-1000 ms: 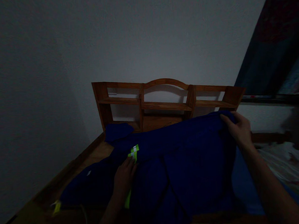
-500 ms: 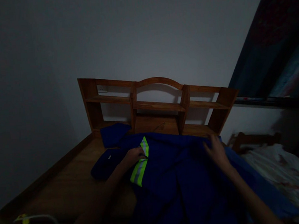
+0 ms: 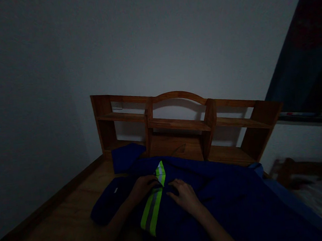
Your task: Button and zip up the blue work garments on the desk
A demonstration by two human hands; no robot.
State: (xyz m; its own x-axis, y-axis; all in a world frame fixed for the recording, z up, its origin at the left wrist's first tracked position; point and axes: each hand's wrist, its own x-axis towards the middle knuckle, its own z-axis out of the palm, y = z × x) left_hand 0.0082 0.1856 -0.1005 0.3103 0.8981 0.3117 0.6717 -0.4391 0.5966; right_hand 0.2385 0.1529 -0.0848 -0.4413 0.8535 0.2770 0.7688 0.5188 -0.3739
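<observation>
A dark blue work jacket (image 3: 223,201) lies spread out, with a yellow-green and silver reflective strip (image 3: 152,212) across its left part. My left hand (image 3: 144,186) is closed on the jacket at the strip, fingers pinched on the cloth beside it. Just right of the strip, my right hand (image 3: 185,196) hovers close over the cloth, thumb and fingers apart and slightly curled. Whether its fingertips touch the fabric is too dark to tell. A folded blue part (image 3: 107,201) with a small white label lies left of my left hand, and another blue flap (image 3: 127,156) rests behind it.
A wooden headboard with shelves (image 3: 178,126) stands against the pale wall (image 3: 155,43) at the back. Wooden boards (image 3: 65,217) extend at the left. On the right are white bedding (image 3: 320,200), a wooden frame (image 3: 295,169) and a dark window (image 3: 301,61).
My right hand has moved left from the jacket's far right side to beside the reflective strip. My left hand stays at the strip. The view has shifted slightly.
</observation>
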